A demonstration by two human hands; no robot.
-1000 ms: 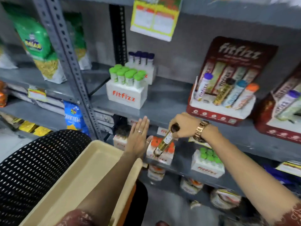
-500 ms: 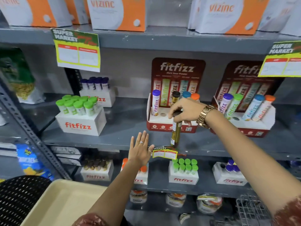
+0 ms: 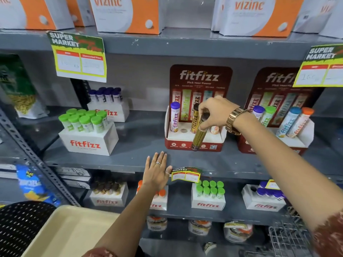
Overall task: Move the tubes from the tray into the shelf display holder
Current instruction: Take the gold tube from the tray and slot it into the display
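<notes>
My right hand (image 3: 216, 113) grips a gold tube (image 3: 199, 137) by its dark cap. The tube hangs tilted in front of the red fitfizz display holder (image 3: 196, 145) on the middle shelf. The holder has a purple-capped tube (image 3: 174, 117) at its left, an empty hole (image 3: 183, 130) beside it, then another gold tube (image 3: 195, 118) and an orange tube (image 3: 215, 129) partly hidden by my hand. My left hand (image 3: 157, 171) is open, fingers spread, flat against the shelf's front edge. The beige tray (image 3: 70, 232) at the bottom left shows no tubes.
A second red display holder (image 3: 274, 143) with several tubes stands to the right. White fitfizz boxes of green-capped tubes (image 3: 87, 132) and purple-capped tubes (image 3: 109, 106) sit to the left. More boxes fill the shelf below. A black mesh chair back (image 3: 20, 225) is beside the tray.
My right hand has lifted the gold tube from the lower shelf level up to the display holder. My view has tilted upward. The left hand stays open near the shelf edge.
</notes>
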